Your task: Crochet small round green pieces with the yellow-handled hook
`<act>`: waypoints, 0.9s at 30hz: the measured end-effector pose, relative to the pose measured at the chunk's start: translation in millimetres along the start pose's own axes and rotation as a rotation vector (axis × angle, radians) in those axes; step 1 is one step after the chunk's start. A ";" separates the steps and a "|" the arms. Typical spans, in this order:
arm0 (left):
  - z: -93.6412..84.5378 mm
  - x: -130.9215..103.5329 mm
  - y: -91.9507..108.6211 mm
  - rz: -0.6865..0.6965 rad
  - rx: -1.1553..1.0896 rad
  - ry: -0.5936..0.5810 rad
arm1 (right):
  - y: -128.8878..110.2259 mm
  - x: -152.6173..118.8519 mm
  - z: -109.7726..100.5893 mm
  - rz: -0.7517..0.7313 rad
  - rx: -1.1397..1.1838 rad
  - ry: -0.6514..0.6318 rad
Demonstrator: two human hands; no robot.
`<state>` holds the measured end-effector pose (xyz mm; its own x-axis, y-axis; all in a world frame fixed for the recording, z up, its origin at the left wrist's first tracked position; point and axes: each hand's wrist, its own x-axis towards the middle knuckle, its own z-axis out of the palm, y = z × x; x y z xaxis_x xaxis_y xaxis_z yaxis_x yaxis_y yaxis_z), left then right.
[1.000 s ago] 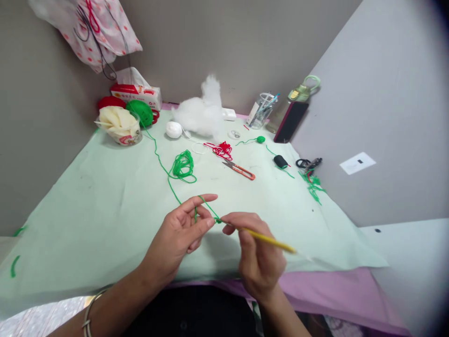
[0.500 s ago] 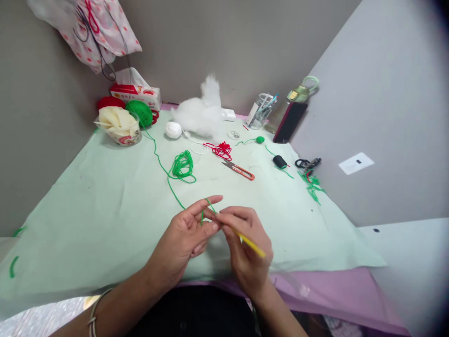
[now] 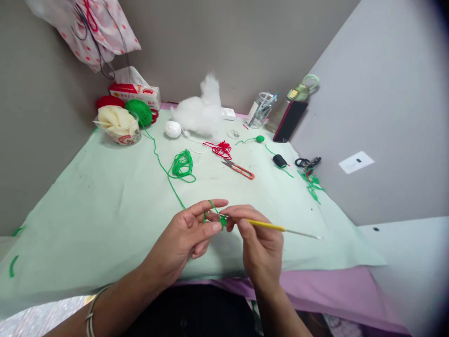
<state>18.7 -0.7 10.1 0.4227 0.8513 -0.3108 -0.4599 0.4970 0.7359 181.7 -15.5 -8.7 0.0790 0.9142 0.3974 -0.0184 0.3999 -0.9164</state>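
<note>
Between the thumb and fingers of my left hand is a small green crochet piece. Green yarn loops over its raised index finger and runs back across the table to a green yarn ball. My right hand is closed round the yellow handle of a crochet hook. The hook's metal tip lies at the green piece, by the yarn loop, and its other metal end points out to the right.
Ahead lie a green yarn bundle, red yarn and orange thread snips. White stuffing and a white yarn ball sit farther back. A glass jar, bottle and phone stand at the back right.
My right hand has shifted right and turned, so the hook now lies nearly level with its shaft showing. The green crochet piece has come into sight at my left fingertips.
</note>
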 end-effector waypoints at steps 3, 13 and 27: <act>-1.6 0.8 1.9 0.000 0.012 0.020 | 0.7 -0.4 -1.9 0.067 0.126 0.019; 1.1 0.3 -0.9 -0.003 -0.047 0.025 | -0.3 -14.0 -4.4 -0.475 -0.627 -0.140; 7.1 1.0 -2.5 -0.009 -0.003 0.027 | 4.6 -13.2 7.2 -0.360 -0.450 0.013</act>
<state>25.9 -2.3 12.2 0.4052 0.8511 -0.3337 -0.4589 0.5051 0.7309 173.3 -25.3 -17.8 0.0139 0.7237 0.6900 0.4377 0.6160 -0.6549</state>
